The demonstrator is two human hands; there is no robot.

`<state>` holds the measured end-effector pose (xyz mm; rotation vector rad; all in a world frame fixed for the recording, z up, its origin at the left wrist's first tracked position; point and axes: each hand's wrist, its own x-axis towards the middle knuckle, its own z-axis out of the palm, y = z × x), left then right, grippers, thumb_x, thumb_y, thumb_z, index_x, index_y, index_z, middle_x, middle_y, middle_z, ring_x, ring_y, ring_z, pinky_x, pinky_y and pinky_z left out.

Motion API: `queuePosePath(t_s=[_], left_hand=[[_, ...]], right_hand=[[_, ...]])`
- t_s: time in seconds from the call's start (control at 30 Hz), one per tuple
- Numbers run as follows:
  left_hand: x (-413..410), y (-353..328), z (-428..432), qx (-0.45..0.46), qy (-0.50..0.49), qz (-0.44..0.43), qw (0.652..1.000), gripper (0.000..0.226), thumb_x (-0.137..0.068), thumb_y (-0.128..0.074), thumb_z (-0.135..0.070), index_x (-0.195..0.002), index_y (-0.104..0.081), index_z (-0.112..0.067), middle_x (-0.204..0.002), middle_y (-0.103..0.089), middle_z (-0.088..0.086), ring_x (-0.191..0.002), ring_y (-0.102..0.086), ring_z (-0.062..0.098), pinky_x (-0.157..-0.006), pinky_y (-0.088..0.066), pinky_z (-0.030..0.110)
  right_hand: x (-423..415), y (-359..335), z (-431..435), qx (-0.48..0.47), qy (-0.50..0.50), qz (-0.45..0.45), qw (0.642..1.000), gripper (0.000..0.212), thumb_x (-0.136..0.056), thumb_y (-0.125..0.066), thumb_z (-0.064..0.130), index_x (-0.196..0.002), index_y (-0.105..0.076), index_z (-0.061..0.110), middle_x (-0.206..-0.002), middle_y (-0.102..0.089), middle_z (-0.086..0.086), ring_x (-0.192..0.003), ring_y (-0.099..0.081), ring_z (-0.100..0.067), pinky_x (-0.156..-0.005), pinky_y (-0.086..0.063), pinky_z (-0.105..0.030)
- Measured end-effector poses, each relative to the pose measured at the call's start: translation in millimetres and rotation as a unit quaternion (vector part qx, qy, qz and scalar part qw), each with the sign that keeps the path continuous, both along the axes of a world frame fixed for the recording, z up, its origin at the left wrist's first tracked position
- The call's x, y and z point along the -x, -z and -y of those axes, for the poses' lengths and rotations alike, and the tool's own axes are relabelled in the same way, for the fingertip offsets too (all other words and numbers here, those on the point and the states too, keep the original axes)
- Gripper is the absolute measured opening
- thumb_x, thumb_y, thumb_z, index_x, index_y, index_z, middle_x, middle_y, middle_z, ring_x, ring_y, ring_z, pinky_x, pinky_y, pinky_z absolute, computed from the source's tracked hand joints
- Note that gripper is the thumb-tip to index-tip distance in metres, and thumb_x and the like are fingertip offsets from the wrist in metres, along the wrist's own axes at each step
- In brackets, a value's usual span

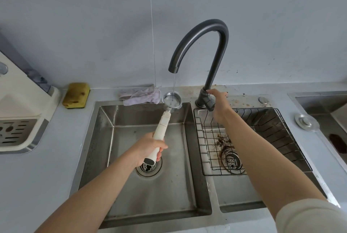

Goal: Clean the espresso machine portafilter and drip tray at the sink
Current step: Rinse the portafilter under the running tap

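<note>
Head view: at frame centre, the left hand [150, 146] has its grip clenched round the white handle of the portafilter [171, 100], holding the basket under a thin stream from the faucet [202, 44], over the sink's [105, 138] left basin. The right hand [218, 101] rests on the faucet lever [209, 103]; I cannot tell whether that grip closes round it. Rinsing looks barely begun, so the next move probably calls for more flow. The drip tray [16, 133] waits at the left edge.
</note>
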<state>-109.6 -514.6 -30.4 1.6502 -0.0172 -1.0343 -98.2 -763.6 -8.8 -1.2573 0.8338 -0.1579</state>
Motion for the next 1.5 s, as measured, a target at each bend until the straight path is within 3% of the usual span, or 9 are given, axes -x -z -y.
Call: queuePosePath(t_s=[0.13, 0.27, 0.47, 0.57, 0.73, 0.9, 1.1, 1.27, 1.5], left_hand=[[1, -2, 0, -0.005, 0.007, 0.005, 1.0, 0.02, -0.078, -0.057, 0.006, -0.075, -0.043, -0.007, -0.05, -0.045, 0.003, -0.037, -0.04, 0.014, -0.041, -0.039, 0.021], [2, -3, -2, -0.005, 0.012, 0.013, 1.0, 0.02, -0.077, -0.056, 0.007, -0.073, -0.043, -0.007, -0.048, -0.044, 0.002, -0.036, -0.039, 0.014, -0.041, -0.038, 0.021], [0, -3, -14, -0.009, 0.03, 0.02, 0.999, 0.021, -0.073, -0.06, 0.004, -0.073, -0.043, -0.008, -0.048, -0.045, 0.002, -0.035, -0.041, 0.014, -0.041, -0.039, 0.022], [-1, -6, -23, -0.008, 0.046, 0.023, 0.999, 0.021, -0.067, -0.062, 0.0, -0.072, -0.043, -0.008, -0.046, -0.045, 0.0, -0.035, -0.041, 0.013, -0.041, -0.04, 0.021], [-7, -11, -43, -0.037, 0.087, 0.047, 0.994, 0.021, -0.062, -0.063, -0.006, -0.072, -0.044, -0.009, -0.043, -0.047, -0.002, -0.034, -0.042, 0.014, -0.042, -0.042, 0.022], [-19, -15, -66, -0.097, 0.126, 0.096, 0.983, 0.02, -0.067, -0.063, -0.006, -0.073, -0.044, -0.011, -0.048, -0.05, 0.0, -0.035, -0.045, 0.013, -0.047, -0.041, 0.022], [-41, -19, -90, -0.189, 0.181, 0.174, 0.949, 0.021, -0.076, -0.058, -0.002, -0.093, -0.049, -0.009, -0.065, -0.05, 0.006, -0.039, -0.047, 0.011, -0.049, -0.042, 0.025], [-53, -21, -97, -0.233, 0.189, 0.254, 0.92, 0.047, -0.077, -0.054, 0.002, -0.118, -0.048, -0.02, -0.075, -0.048, 0.002, -0.048, -0.047, 0.012, -0.042, -0.041, 0.019], [-62, -18, -102, -0.376, 0.23, 0.393, 0.807, 0.04, -0.083, -0.056, -0.013, -0.123, -0.047, -0.016, -0.109, -0.061, 0.01, -0.081, -0.054, 0.019, -0.065, -0.044, 0.026]], right_hand=[[-6, 7, 11, -0.005, -0.024, -0.008, 1.0, 0.131, -0.038, -0.071, 0.047, -0.143, 0.002, 0.019, -0.148, -0.028, -0.014, -0.128, -0.042, -0.031, -0.108, -0.031, -0.05], [4, -18, -3, 0.038, -0.035, -0.056, 0.997, 0.107, -0.078, -0.064, 0.035, -0.144, 0.015, 0.008, -0.143, -0.03, -0.016, -0.127, -0.04, -0.034, -0.106, -0.034, -0.047], [11, -16, -30, 0.05, -0.062, -0.104, 0.991, 0.041, -0.095, -0.044, 0.024, -0.131, -0.039, 0.007, -0.132, -0.046, -0.011, -0.118, -0.044, -0.023, -0.104, -0.032, -0.036], [15, -18, -55, -0.038, -0.12, -0.092, 0.988, 0.043, -0.098, -0.036, 0.027, -0.139, -0.035, 0.012, -0.142, -0.041, -0.016, -0.123, -0.047, -0.033, -0.103, -0.038, -0.042], [4, -19, -77, -0.09, -0.191, -0.064, 0.975, 0.032, -0.099, -0.031, 0.035, -0.107, -0.054, 0.013, -0.096, -0.061, -0.014, -0.085, -0.06, -0.028, -0.083, -0.047, -0.04], [-8, -16, -87, -0.097, -0.23, -0.065, 0.966, 0.027, -0.097, -0.037, 0.033, -0.098, -0.053, 0.011, -0.084, -0.06, -0.014, -0.076, -0.061, -0.029, -0.077, -0.048, -0.038], [-15, -8, -102, -0.086, -0.25, -0.06, 0.963, 0.021, -0.094, -0.046, 0.024, -0.087, -0.059, 0.009, -0.078, -0.06, -0.012, -0.053, -0.062, -0.019, -0.055, -0.053, -0.028], [-19, -4, -111, -0.086, -0.264, -0.037, 0.96, 0.019, -0.093, -0.046, 0.025, -0.089, -0.058, 0.011, -0.082, -0.062, -0.008, -0.064, -0.06, -0.02, -0.061, -0.049, -0.029], [-22, 2, -119, -0.101, -0.259, -0.006, 0.961, 0.006, -0.094, -0.047, 0.015, -0.089, -0.049, 0.013, -0.086, -0.06, -0.006, -0.074, -0.06, -0.02, -0.072, -0.052, -0.032]])
